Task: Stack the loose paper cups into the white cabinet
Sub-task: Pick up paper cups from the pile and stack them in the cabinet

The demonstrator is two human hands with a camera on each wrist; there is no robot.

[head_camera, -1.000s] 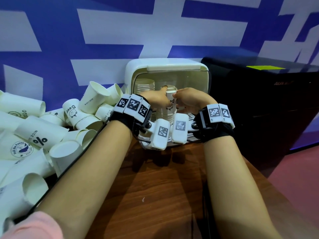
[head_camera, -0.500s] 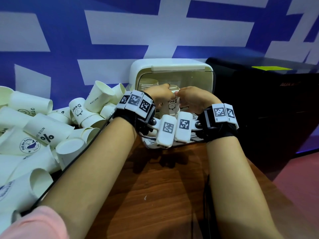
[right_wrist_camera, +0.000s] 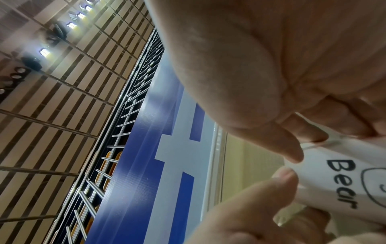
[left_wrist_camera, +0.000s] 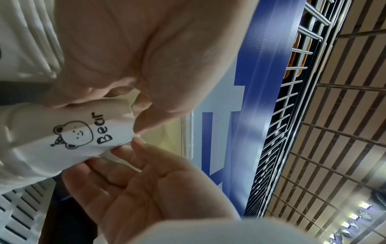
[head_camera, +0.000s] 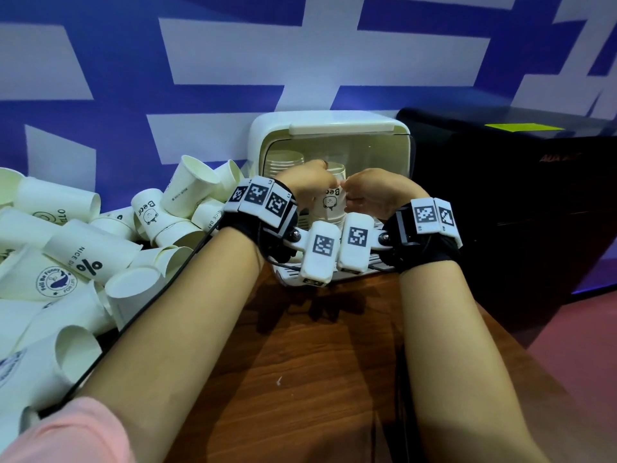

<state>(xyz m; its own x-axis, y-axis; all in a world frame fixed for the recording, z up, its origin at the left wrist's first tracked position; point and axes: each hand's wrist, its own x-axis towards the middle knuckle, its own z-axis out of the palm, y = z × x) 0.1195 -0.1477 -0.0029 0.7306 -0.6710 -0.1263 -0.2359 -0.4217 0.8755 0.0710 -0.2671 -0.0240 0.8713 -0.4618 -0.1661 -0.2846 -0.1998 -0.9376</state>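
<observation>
A white paper cup printed "Bear" [head_camera: 330, 203] tops a stack of cups at the mouth of the white cabinet [head_camera: 334, 127]. My left hand [head_camera: 320, 182] grips it from the left, fingers over the rim. My right hand [head_camera: 350, 192] pinches the rim from the right. The left wrist view shows the Bear cup [left_wrist_camera: 79, 137] between my left hand [left_wrist_camera: 133, 105] and right-hand fingertips [left_wrist_camera: 125, 153]. My right hand [right_wrist_camera: 325, 142] also shows in the right wrist view. Another cup stack [head_camera: 285, 165] stands inside the cabinet, left. Loose cups [head_camera: 83, 245] lie piled at the left.
A black box [head_camera: 500, 195] with a yellow-green sticker [head_camera: 521, 127] stands against the cabinet's right side. The wooden table [head_camera: 300, 362] spreads under my forearms. A black cable [head_camera: 150, 312] runs along the cup pile's edge. A blue-and-white wall is behind.
Both hands have stayed on the Bear cup at the cabinet mouth. My left fingers have crept up over its rim. The head view has shifted slightly.
</observation>
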